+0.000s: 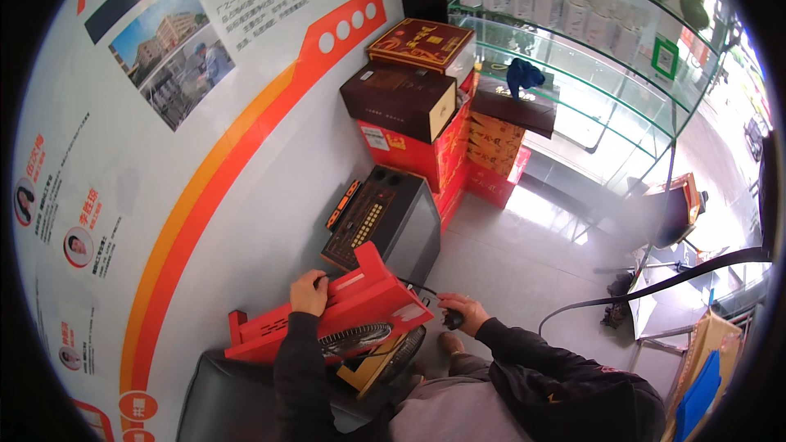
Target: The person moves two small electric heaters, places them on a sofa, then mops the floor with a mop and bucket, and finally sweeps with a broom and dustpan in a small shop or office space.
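My left hand [309, 294] rests at the upper edge of a red slotted panel-like piece [362, 301], its fingers by a dark cable; whether it grips the cable or the edge I cannot tell. To the right, my right hand [465, 313] is closed round a small black object [453, 319], possibly a plug, at the end of a black cable [417, 284]. The cable passes behind the red piece's raised part. Under the red piece show round black wire grilles [358, 339], like fan guards, and a gold-coloured frame [374, 368].
A black speaker unit with a button panel [402, 221] stands by the wall. Beyond it are stacked red gift boxes [405, 159] and a glass display shelf [571, 83]. A black padded seat [227, 393] lies below the red piece. A black strap [669, 285] crosses at right.
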`<state>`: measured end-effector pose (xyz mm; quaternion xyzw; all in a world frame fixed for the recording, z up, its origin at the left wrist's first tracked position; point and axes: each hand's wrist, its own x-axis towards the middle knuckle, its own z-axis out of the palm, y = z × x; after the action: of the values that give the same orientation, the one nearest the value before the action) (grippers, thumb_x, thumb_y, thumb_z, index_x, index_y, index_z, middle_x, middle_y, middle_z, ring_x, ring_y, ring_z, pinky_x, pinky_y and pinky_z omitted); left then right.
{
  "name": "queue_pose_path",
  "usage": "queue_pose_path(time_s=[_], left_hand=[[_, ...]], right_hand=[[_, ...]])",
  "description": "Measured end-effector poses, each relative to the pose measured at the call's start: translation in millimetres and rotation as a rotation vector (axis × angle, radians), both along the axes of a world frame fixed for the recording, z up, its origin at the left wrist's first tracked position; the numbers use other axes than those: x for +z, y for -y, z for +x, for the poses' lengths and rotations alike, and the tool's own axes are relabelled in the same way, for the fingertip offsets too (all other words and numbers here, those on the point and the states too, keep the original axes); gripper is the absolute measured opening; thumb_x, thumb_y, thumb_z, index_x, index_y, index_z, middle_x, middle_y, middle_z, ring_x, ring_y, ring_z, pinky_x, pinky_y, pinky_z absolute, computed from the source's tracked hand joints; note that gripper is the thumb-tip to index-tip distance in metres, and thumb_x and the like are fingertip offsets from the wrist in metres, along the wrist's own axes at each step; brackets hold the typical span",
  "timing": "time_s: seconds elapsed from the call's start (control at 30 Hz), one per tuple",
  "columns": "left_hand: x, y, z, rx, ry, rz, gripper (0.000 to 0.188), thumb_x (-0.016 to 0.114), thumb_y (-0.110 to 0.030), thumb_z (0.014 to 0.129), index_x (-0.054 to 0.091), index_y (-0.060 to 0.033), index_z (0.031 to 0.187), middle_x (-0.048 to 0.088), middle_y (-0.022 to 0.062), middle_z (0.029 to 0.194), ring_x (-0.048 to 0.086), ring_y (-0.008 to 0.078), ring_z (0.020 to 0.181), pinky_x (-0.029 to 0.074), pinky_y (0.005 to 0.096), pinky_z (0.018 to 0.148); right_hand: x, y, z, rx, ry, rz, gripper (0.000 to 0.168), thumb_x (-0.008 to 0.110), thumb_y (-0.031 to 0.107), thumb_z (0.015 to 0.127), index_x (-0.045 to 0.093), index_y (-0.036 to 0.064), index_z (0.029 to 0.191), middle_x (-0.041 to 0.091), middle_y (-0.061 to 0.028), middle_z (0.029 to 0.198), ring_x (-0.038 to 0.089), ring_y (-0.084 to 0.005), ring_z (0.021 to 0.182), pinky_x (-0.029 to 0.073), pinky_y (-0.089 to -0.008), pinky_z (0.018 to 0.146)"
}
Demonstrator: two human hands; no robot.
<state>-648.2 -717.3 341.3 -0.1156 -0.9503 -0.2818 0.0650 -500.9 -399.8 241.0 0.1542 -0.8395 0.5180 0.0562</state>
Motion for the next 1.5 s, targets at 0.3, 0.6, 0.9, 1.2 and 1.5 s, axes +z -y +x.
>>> queue_pose_path(time_s=[0.3, 0.6, 0.9, 1.2, 1.5], left_hand=[[12, -10, 7, -0.14, 0.069, -0.16, 0.038, 0.055, -0.037, 0.079, 0.057, -0.0032, 0.096, 0.057, 0.0159, 0.093, 0.055, 0.0345, 0.081, 0.044, 0.0407, 0.069], [15, -16, 26, -0.264, -0.112, -0.171, 0.035, 0.051, -0.035, 0.082, 0.056, -0.0048, 0.099, 0.055, 0.009, 0.104, 0.053, 0.0287, 0.092, 0.042, 0.0394, 0.073], [7, -7, 20, -0.292, -0.081, -0.151, 0.037, 0.047, -0.035, 0.085, 0.056, -0.0036, 0.102, 0.055, 0.0113, 0.104, 0.053, 0.0298, 0.094, 0.042, 0.0386, 0.076], [29, 3, 37, -0.322, -0.055, -0.202, 0.055, 0.055, -0.042, 0.078, 0.048, -0.003, 0.115, 0.049, 0.0137, 0.115, 0.047, 0.0305, 0.105, 0.035, 0.0436, 0.087], [47, 38, 56, -0.321, 0.088, -0.399, 0.095, 0.067, -0.056, 0.06, 0.027, -0.0067, 0.131, 0.041, 0.0155, 0.125, 0.037, 0.0304, 0.117, 0.022, 0.0495, 0.098]], right_hand=[[-46, 32, 34, 0.152, 0.224, 0.06, 0.071, 0.071, 0.022, 0.059, 0.041, 0.01, 0.122, 0.027, -0.0218, 0.133, 0.035, -0.0362, 0.118, 0.036, -0.0386, 0.093], [-93, 63, 53, 0.098, 0.314, 0.12, 0.063, 0.069, 0.031, 0.059, 0.049, 0.005, 0.112, 0.052, -0.0197, 0.105, 0.052, -0.0343, 0.097, 0.042, -0.0385, 0.084], [-91, 53, 69, -0.026, 0.558, 0.343, 0.042, 0.061, 0.033, 0.066, 0.058, 0.006, 0.099, 0.061, -0.0146, 0.091, 0.059, -0.0298, 0.085, 0.046, -0.0374, 0.075], [-96, 24, 86, -0.295, 0.651, 0.267, 0.036, 0.058, 0.03, 0.066, 0.061, 0.006, 0.092, 0.063, -0.0125, 0.081, 0.06, -0.0281, 0.078, 0.048, -0.0362, 0.071], [-74, 19, 51, -0.336, 0.673, -0.038, 0.063, 0.072, 0.016, 0.063, 0.043, 0.003, 0.117, 0.057, -0.0138, 0.102, 0.059, -0.0182, 0.082, 0.049, -0.0302, 0.07]])
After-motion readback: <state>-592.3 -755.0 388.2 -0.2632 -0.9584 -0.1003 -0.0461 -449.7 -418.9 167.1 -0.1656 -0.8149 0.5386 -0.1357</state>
